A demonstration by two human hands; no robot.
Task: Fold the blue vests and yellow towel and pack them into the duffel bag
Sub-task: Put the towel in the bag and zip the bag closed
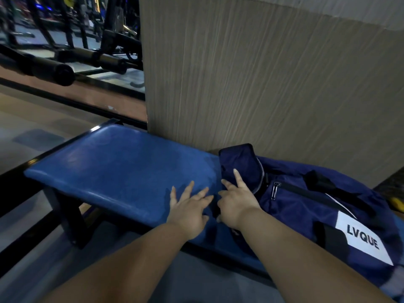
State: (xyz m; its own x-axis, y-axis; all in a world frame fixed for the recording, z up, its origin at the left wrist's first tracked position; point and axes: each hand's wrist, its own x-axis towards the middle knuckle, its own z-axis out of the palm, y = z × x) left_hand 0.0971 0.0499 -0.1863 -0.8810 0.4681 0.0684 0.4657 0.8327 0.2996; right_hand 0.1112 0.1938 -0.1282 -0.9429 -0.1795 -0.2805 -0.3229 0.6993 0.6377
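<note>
Navy bag [306, 206] lying on the right part of a blue padded bench [113, 162], long axis running from the hands away to the right and toward the viewer (white label facing up). Right hand [237, 204] nearer: fingers straight and spread, laid against the bag's left end panel, nothing visibly pinched. Left hand [190, 213] just beside it, flat on the bare bench pad with fingers fanned, clear of the bag. Zip pull [276, 190] sits just right of the right hand, so that hand seems best placed to reach it. No vests or towel identifiable; a yellow scrap [396, 203] at the far right shows too little to name.
</note>
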